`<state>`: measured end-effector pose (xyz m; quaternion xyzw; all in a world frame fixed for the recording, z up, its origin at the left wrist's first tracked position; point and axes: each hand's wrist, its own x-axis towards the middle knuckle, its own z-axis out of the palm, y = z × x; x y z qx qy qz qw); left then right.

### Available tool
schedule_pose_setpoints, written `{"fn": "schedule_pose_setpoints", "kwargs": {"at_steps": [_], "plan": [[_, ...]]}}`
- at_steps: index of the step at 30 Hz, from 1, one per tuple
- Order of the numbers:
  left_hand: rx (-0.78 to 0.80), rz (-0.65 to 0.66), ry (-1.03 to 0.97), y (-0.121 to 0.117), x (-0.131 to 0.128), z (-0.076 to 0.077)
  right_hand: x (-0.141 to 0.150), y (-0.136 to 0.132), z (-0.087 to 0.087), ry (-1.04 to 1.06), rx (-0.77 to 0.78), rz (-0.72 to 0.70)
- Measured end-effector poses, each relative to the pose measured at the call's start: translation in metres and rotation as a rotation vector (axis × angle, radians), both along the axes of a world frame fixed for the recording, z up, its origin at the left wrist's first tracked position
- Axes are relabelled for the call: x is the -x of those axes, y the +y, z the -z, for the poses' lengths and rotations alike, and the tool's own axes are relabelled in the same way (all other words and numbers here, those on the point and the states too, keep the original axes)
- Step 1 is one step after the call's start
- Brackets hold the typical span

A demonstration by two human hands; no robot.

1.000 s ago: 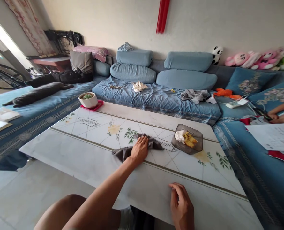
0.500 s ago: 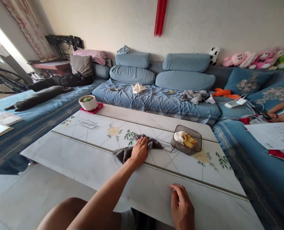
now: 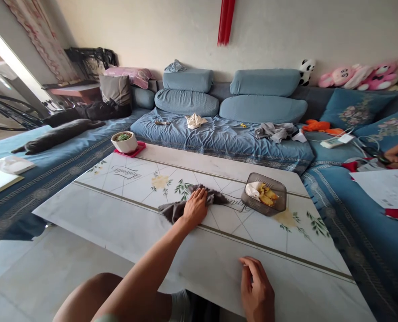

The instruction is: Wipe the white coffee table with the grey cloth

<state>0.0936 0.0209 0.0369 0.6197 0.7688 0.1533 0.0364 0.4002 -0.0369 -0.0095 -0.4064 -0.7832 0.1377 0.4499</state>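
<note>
Across the middle of the white patterned table (image 3: 125, 232), my left hand (image 3: 196, 206) presses down on a crumpled dark grey cloth (image 3: 174, 210), its fingertips curled on the fabric. Parts of the cloth stick out on both sides of that hand. My right hand (image 3: 257, 288) rests at the near edge of the tabletop, its fingers loosely bent, thumb apart from the forefinger, and nothing visible in it. To the right of the cloth sits a translucent grey plastic box (image 3: 279, 203) with yellowish peels (image 3: 268, 195) and a white crumpled tissue (image 3: 253, 189) inside.
A potted succulent (image 3: 124, 144) stands on a red tray (image 3: 137, 151) at the table's far left corner. A blue-covered sofa (image 3: 185, 138) wraps around the table. Dark cats (image 3: 61, 134) lie on its left part. At right, another person's hand (image 3: 391, 155) is near papers (image 3: 387, 190).
The view has shifted slightly, moving the table and sofa a little in the frame. My left hand stays on the cloth at nearly the same spot; my right hand is hardly changed.
</note>
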Motion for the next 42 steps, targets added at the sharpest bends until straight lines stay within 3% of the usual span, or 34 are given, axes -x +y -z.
{"fn": "schedule_pose_setpoints", "kwargs": {"at_steps": [2,3,9,11,16,18,22,24,30,32,37,39,42], "plan": [[0.014,-0.031,-0.014,0.02,0.0,-0.011,0.0,0.0,-0.002,-0.005,-0.014,-0.002],[0.016,-0.03,-0.017,0.018,-0.003,-0.01,-0.001,-0.001,-0.003,-0.007,-0.015,-0.002],[-0.052,0.082,0.013,-0.072,-0.017,0.036,-0.004,0.001,0.005,-0.027,0.0,-0.023],[-0.038,0.081,-0.003,-0.062,-0.01,0.033,-0.003,0.002,0.006,-0.029,0.0,-0.018],[-0.023,-0.007,-0.058,0.018,0.008,-0.01,0.0,0.001,0.001,-0.021,-0.011,0.012],[-0.033,0.017,-0.057,0.014,0.003,-0.012,-0.001,0.001,-0.001,-0.016,-0.006,0.007],[-0.089,0.12,-0.047,-0.045,-0.013,0.009,-0.003,0.001,0.003,-0.009,-0.005,-0.014],[-0.111,0.149,-0.038,-0.055,-0.012,0.011,-0.003,0.002,0.006,-0.015,0.004,-0.011],[-0.003,0.033,0.052,0.021,0.007,-0.025,-0.003,0.001,0.002,-0.053,0.013,0.011],[0.006,0.029,0.07,0.018,0.003,-0.026,-0.003,-0.001,-0.001,-0.053,0.015,0.014],[0.036,0.052,0.197,-0.034,-0.011,-0.009,-0.001,-0.003,-0.002,-0.041,0.025,-0.005],[0.051,0.059,0.262,-0.025,-0.009,-0.01,0.0,-0.002,-0.002,-0.047,0.02,-0.009],[0.057,0.05,0.268,0.014,-0.003,-0.021,-0.001,-0.002,-0.004,-0.06,-0.002,-0.006]]}}
